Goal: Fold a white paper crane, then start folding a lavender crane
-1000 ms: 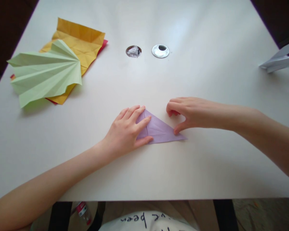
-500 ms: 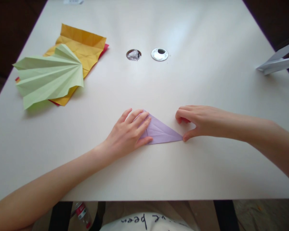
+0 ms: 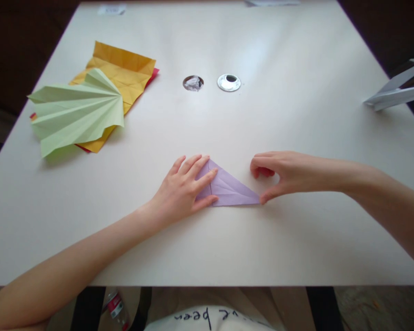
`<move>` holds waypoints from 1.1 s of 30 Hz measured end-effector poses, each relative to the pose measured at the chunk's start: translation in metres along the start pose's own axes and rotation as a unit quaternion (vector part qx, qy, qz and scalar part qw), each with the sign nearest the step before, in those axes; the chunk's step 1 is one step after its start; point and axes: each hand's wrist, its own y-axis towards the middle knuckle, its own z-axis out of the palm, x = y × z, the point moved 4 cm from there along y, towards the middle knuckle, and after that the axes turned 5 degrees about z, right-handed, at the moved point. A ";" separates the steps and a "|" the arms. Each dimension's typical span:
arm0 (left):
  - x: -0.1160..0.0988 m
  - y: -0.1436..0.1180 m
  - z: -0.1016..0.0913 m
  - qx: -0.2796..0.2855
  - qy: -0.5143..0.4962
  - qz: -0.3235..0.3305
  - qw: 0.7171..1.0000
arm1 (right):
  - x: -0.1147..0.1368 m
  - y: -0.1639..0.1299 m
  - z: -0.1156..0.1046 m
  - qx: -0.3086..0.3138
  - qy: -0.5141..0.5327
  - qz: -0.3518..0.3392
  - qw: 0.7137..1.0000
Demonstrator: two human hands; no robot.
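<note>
A folded piece of purple paper (image 3: 229,187) lies flat on the white table, its narrow point towards the right and creases running along it. Across its wide left end rests my left hand (image 3: 184,186), fingers spread and palm down, hiding part of that end. The thumb of my right hand (image 3: 274,174) touches the sharp right tip of the paper. Its other fingers curl inward above the table, with a gap between them and the thumb. Nothing shows inside that gap.
Pleated light green paper (image 3: 79,112) lies over creased yellow paper (image 3: 124,69) and a bit of red at the left. Two round table holes (image 3: 228,82) are at the back. A folded white paper (image 3: 393,94) stands at the right edge. Below the table is a bottle (image 3: 116,309).
The view has tilted up slightly, so more of the table's far edge shows. My left fingers have shifted a little on the purple paper; my right thumb stays at its tip.
</note>
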 end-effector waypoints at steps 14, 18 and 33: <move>-0.001 -0.004 0.004 0.048 -0.038 -0.002 0.998 | 0.037 0.014 0.024 -0.333 0.109 -0.010 0.937; -0.001 -0.004 0.004 0.041 -0.045 -0.001 0.998 | 0.029 0.012 0.022 -0.326 0.244 0.007 0.913; 0.004 -0.008 -0.012 -0.115 -0.047 0.054 0.991 | 0.014 0.011 0.019 -0.330 0.503 -0.017 0.799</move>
